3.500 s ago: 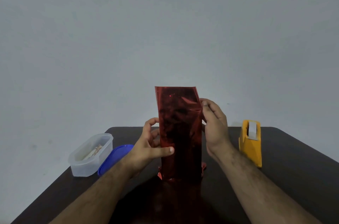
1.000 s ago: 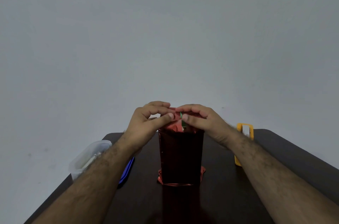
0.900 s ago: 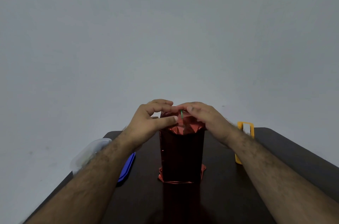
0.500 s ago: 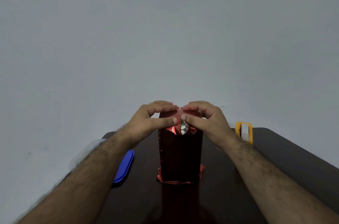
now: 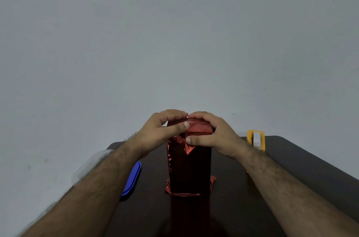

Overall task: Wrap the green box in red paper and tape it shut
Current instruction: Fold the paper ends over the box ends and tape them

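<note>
Your box [image 5: 189, 170] stands upright on its end near the middle of the dark table [image 5: 303, 161], fully covered in shiny red paper [image 5: 198, 127]; no green shows from here. Both hands are up at its top end, folding the loose paper down. Your left hand [image 5: 161, 132] is curled over the top left corner, thumb pressing the paper against the near face. Your right hand [image 5: 215, 137] is cupped over the top right, its thumb pinning a folded flap flat on the near face just below the top edge.

To do this fold well, I'd say keep both thumbs pressed where they are and run a crease along the box's top edge before letting anything go. This foil-like paper looks springy and will likely pop open. The left side is crumpled (look under your left thumb), so smooth it toward the corner first. Then free only one hand for tape; the right is nearer the dispenser, so let the left hand hold the flaps closed.

The count: one wrapped box, with paper flared out at its foot. One yellow tape dispenser [image 5: 256, 139] behind your right wrist. One blue lid [image 5: 133, 177] on the table, left of the box. One clear tub [image 5: 91, 163], blurred, mostly hidden by your left forearm. Two hands, both busy.
</note>
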`<state>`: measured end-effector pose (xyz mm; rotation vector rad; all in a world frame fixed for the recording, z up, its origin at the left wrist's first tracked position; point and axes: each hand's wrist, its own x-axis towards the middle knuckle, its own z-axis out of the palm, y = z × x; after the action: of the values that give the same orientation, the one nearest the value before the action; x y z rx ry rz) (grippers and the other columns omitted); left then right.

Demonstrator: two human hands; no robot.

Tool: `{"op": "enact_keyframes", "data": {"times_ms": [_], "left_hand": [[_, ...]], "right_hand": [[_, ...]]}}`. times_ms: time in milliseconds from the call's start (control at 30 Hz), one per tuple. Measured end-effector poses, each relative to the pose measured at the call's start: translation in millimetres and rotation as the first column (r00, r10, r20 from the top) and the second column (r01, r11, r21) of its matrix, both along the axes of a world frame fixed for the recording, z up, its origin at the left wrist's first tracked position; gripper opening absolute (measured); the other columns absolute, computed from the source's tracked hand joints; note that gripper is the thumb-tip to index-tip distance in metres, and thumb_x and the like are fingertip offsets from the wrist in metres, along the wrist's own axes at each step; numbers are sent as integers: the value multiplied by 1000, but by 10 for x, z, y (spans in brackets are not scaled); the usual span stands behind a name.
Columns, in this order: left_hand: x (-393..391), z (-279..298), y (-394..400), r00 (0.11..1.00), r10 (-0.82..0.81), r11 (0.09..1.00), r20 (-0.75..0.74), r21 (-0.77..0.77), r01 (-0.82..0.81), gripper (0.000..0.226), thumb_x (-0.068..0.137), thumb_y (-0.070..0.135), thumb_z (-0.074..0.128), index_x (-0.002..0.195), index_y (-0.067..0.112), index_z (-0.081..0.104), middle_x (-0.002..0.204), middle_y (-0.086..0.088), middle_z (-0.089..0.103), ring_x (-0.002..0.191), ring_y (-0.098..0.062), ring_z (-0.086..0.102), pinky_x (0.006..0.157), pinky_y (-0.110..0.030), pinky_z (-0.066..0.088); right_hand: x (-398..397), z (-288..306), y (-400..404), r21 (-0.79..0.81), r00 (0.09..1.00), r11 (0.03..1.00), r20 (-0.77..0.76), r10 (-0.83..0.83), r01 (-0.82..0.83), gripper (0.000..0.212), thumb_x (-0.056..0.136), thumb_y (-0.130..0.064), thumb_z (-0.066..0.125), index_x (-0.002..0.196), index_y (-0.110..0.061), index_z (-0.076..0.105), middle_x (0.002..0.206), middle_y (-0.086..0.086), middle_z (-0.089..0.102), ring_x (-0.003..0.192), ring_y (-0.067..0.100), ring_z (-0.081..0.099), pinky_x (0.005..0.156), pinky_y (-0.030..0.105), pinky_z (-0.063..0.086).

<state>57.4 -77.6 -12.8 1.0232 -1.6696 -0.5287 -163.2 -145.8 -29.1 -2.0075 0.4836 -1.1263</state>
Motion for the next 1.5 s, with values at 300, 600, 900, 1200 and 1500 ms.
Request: {"op": "enact_keyframes", "data": {"times_ms": [300, 600, 900, 1200, 1500], "left_hand": [[-42, 64, 15, 998, -55, 995, 36, 86, 51, 45, 89, 30, 84, 132, 23, 73, 127, 9, 74, 118, -10, 71, 102, -36, 57], [-25, 259, 1, 964, -41, 992, 264, 126, 7, 50, 85, 30, 89, 131, 23, 73, 117, 8, 79, 107, -9, 75, 94, -29, 61], [-43, 125, -75, 977, 21, 996, 210, 84, -40, 55, 81, 35, 92, 130, 21, 73, 113, 4, 79, 102, -12, 76, 91, -31, 62], [-62, 48, -217, 995, 40, 992, 96, 118, -52, 60, 80, 29, 92, 135, 16, 71, 115, 6, 77, 100, -4, 76, 85, -17, 58], [-12, 62, -287, 993, 7, 995, 117, 97, -18, 48, 82, 28, 91, 125, 16, 75, 106, 4, 80, 94, -7, 77, 76, -14, 57]], "right_hand": [[-24, -45, -59, 53, 1000, 998, -11, -17, 18, 91, 57, -42, 100, 139, -36, 61, 134, -7, 63, 120, 14, 67, 92, 30, 61], [-32, 17, -66, -55, 984, 989, -107, -140, 135, 89, 47, -53, 98, 128, -38, 64, 137, -10, 51, 124, 11, 58, 99, 33, 59], [-151, -64, -11, 60, 986, 992, -133, -105, 113, 136, 51, -78, 90, 165, -39, 26, 160, -12, 37, 142, 13, 47, 117, 41, 45], [-838, -198, -375, -56, 411, 454, -337, -847, 889, 52, 101, -53, 56, 77, -8, 68, 82, 6, 71, 80, 25, 65, 65, 36, 51], [-987, -203, -372, 478, 499, 232, -567, -655, 847, 42, 103, -33, 65, 137, -12, 52, 90, 8, 53, 75, 24, 55, 70, 42, 53]]}}
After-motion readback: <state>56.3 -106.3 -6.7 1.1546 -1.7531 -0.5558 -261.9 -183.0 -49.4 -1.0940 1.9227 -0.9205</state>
